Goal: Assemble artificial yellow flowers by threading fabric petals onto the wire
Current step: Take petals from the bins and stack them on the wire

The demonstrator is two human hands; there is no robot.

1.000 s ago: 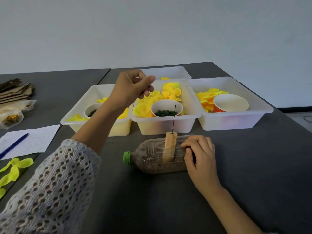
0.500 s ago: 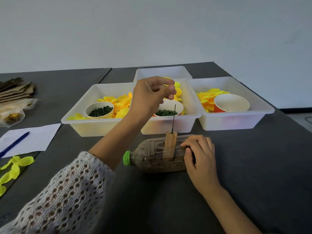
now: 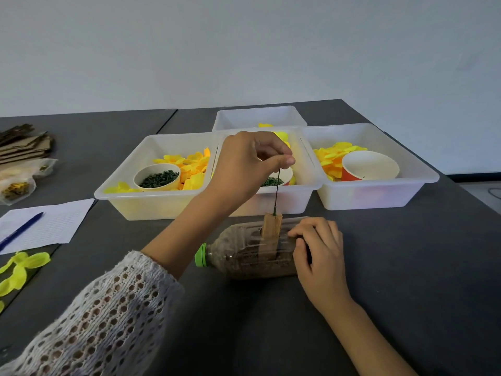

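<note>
A thin dark wire (image 3: 277, 191) stands upright in a wooden block (image 3: 271, 229) fixed on a clear plastic bottle (image 3: 244, 256) that lies on its side, green cap to the left. My left hand (image 3: 249, 164) is above the block, thumb and forefinger pinched at the wire's top end; whatever else sits between the fingertips is hidden. My right hand (image 3: 320, 251) grips the bottle's right end, fingers curled over it. Yellow fabric petals (image 3: 189, 166) fill the white tubs behind.
Three white tubs (image 3: 162, 204) stand in a row behind the bottle, with a fourth (image 3: 257, 115) further back. Paper cups of green bits (image 3: 157, 177) sit in two; an orange cup (image 3: 368, 166) is in the right one. Paper and pen (image 3: 21, 229), yellow petals (image 3: 19, 270) and cardboard lie left.
My left hand has moved right from over the left tub to the top of the wire, fingers still pinched. The right hand and bottle have stayed in place.
</note>
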